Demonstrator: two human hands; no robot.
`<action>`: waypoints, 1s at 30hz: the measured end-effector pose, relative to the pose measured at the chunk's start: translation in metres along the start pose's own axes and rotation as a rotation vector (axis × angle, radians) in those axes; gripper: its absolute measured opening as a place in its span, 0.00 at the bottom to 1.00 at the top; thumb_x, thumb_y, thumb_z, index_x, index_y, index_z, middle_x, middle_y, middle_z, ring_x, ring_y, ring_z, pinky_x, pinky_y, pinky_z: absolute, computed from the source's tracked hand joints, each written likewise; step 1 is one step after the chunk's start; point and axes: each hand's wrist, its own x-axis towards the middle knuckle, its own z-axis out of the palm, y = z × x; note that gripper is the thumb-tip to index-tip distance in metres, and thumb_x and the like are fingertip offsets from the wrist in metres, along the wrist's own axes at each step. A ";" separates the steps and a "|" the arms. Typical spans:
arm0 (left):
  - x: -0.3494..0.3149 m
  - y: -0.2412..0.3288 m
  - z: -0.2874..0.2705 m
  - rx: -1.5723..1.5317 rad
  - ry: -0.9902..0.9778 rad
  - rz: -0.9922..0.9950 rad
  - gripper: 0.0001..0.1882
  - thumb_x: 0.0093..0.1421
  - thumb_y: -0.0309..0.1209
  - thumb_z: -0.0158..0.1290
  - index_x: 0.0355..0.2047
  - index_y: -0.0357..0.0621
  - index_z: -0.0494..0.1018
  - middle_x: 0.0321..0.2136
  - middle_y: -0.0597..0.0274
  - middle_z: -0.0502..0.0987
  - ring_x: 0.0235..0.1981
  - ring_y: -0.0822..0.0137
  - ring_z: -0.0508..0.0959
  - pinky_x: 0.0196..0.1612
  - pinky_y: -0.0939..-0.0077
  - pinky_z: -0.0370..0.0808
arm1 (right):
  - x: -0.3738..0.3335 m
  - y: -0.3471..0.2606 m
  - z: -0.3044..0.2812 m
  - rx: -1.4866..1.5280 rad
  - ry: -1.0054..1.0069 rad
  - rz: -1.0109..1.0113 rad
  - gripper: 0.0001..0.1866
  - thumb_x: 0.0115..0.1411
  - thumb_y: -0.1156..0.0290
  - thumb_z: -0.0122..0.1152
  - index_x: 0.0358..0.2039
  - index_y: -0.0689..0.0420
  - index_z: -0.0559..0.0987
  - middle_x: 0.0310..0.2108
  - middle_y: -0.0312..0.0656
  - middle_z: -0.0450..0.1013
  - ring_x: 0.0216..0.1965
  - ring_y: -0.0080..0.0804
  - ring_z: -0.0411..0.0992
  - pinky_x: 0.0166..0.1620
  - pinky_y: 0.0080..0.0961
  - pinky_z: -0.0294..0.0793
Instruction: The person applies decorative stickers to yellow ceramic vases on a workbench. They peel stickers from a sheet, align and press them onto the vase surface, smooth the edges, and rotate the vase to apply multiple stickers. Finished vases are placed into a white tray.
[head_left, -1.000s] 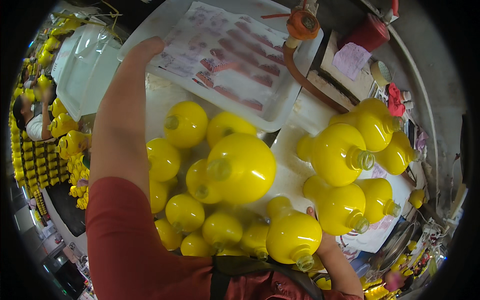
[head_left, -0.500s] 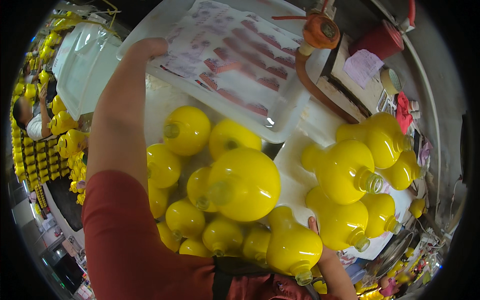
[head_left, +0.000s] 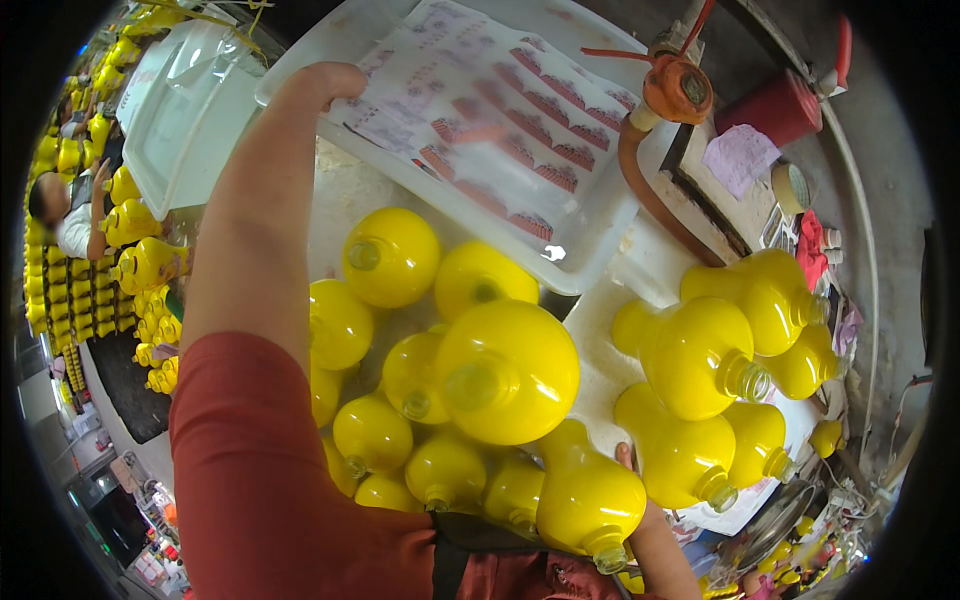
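My left hand (head_left: 338,84) reaches over the near-left rim of a white plastic tray (head_left: 480,225); its fingers are hidden. Inside the tray lies a sheet of red and purple printed pictures (head_left: 500,110), apparently under liquid. Low on the right, my right hand (head_left: 648,478) is against the side of a glossy yellow gourd-shaped bottle (head_left: 592,495) with a clear glass mouth. One digit shows beside this tilted bottle, which covers most of the palm. Left of it stands a crowd of similar yellow bottles (head_left: 372,437), with one larger-looking yellow bottle (head_left: 508,372) rising nearest to me.
Several more yellow bottles (head_left: 695,350) lie close together on the right. An orange valve (head_left: 678,88) with a brown hose hangs by the tray. Beyond are a red bucket (head_left: 775,108) and a tape roll (head_left: 790,188). At far left, another person (head_left: 75,225) sits among yellow bottles.
The view has shifted slightly, so the tray, valve and upper bottles appear a little further right. My left hand stays at the tray rim, and my right hand stays beside the same bottle.
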 end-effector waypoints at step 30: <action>0.018 -0.010 0.002 -0.300 0.049 -0.041 0.23 0.56 0.29 0.51 0.52 0.34 0.76 0.46 0.51 0.80 0.50 0.57 0.77 0.56 0.64 0.72 | -0.013 0.012 0.022 -0.071 0.003 -0.060 0.14 0.69 0.65 0.59 0.49 0.59 0.80 0.45 0.52 0.76 0.47 0.51 0.73 0.51 0.46 0.73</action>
